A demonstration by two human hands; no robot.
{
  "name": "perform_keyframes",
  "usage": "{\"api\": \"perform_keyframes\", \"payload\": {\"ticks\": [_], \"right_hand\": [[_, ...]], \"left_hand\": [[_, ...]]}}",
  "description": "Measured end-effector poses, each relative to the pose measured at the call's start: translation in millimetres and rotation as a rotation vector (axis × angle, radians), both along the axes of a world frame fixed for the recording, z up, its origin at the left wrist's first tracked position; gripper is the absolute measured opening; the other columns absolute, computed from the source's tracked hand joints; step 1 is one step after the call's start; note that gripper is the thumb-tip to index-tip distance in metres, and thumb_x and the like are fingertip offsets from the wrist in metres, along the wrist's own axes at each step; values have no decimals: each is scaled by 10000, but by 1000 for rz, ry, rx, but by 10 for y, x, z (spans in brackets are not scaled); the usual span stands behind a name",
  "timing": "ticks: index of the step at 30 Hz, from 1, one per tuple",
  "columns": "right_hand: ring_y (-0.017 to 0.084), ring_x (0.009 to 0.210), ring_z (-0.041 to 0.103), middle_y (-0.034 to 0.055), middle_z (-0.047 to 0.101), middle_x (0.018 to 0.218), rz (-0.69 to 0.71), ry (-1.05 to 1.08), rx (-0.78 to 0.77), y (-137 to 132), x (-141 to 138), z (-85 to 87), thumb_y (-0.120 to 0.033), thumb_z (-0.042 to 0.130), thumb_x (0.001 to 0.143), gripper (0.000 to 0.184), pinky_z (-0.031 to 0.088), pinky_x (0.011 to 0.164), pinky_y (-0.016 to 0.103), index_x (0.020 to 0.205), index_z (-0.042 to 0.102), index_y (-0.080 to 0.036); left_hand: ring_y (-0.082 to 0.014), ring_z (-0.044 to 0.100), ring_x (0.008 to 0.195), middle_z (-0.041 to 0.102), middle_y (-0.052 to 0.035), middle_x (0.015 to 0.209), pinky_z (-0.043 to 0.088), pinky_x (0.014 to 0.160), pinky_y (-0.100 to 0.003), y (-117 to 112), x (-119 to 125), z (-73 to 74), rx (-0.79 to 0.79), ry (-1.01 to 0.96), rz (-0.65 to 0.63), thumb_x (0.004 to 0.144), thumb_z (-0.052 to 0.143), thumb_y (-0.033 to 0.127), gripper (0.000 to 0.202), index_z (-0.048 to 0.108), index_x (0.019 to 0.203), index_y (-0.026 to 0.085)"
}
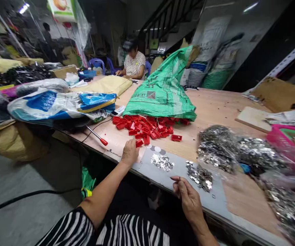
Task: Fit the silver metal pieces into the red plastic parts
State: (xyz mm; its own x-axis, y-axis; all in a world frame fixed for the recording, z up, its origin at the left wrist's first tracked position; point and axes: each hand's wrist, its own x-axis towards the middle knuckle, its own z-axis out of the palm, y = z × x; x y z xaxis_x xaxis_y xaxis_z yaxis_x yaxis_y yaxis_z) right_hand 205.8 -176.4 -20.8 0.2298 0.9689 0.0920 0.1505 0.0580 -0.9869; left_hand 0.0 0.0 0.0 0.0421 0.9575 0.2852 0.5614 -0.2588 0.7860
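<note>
My left hand (130,152) rests on the table edge, fingers curled on a red plastic piece (139,142) at the near end of a pile of red pieces (147,128). My right hand (187,196) hovers at the near edge with thumb and fingers pinched on a tiny metal ring. Two small heaps of silvery metal parts (162,162) (200,176) lie on a grey sheet (178,167) between my hands.
A green woven sack (163,90) spills the red pieces. Clear bags of silvery parts (240,150) sit at right beside a pink basket (288,136). A red-handled tool (97,136) and blue-white bags (60,104) lie left. Another person (133,63) sits at the far end.
</note>
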Motion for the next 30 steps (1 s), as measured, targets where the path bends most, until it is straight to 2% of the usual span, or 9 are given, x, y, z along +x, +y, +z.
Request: {"api": "perform_keyframes", "payload": {"ticks": [4,7,9,11,13,16,21,26,30], "right_hand": [[122,532,446,-4,513,678,-52,-35,-81,61,99,172,-518,464,900,388,359,483,238,1061,592,-190],[177,676,568,48,620,808,-128,-311,-115,184,236,243,-478,521,858,345,441,597,278,1013,626,-188],[221,814,609,77,658,920,-139,-523,-91,298,318,267,-417,526,846,281,464,726,326,961,644,-189],[236,864,619,88,668,967,-100,-676,-66,424,360,281,-353,504,844,237,463,792,357,940,644,-189],[238,882,623,89,674,966,-55,-774,-64,554,358,292,-298,489,843,208,466,815,367,936,639,-188],[238,907,621,88,674,957,-17,-862,-71,738,304,301,-242,486,842,182,468,831,367,934,633,-188],[223,920,611,82,664,972,53,-929,-86,965,231,314,-194,496,847,172,458,838,343,955,630,-193],[205,869,608,60,660,908,109,-920,-101,1027,253,332,-185,499,841,134,457,803,321,882,625,-203],[208,847,610,58,659,910,123,-911,-47,969,282,324,-225,476,862,127,460,772,322,906,594,-207]], "left_hand": [[-212,545,850,550,-14,768,419,825,-357,-124,-29,21,-18,1,1,696,674,115,195,500,735,194],[-155,569,700,541,16,726,447,678,-290,-314,-16,141,-130,-150,-48,751,657,221,169,502,811,191],[-128,591,656,571,23,764,440,603,-244,-483,-1,251,-402,-574,-230,768,660,272,319,497,1035,208],[-113,607,638,572,33,764,453,599,-230,-658,10,338,-669,-868,-395,772,675,305,519,429,1226,254],[-113,631,646,584,24,760,476,613,-225,-812,20,371,-851,-1037,-459,779,680,306,553,415,1261,251],[-133,668,680,603,2,760,493,606,-206,-975,52,320,-1018,-1135,-475,782,682,268,469,462,1192,203],[-168,705,710,647,-46,894,487,534,-171,-1085,112,227,-1124,-1157,-426,760,694,202,446,474,1148,194],[-239,708,885,654,-120,1026,549,753,-265,-1079,90,255,-1169,-1248,-424,843,607,244,464,437,1269,174],[-261,697,927,643,-116,1038,541,836,-313,-1064,79,251,-1161,-1299,-440,829,631,201,456,454,1247,158]]}}
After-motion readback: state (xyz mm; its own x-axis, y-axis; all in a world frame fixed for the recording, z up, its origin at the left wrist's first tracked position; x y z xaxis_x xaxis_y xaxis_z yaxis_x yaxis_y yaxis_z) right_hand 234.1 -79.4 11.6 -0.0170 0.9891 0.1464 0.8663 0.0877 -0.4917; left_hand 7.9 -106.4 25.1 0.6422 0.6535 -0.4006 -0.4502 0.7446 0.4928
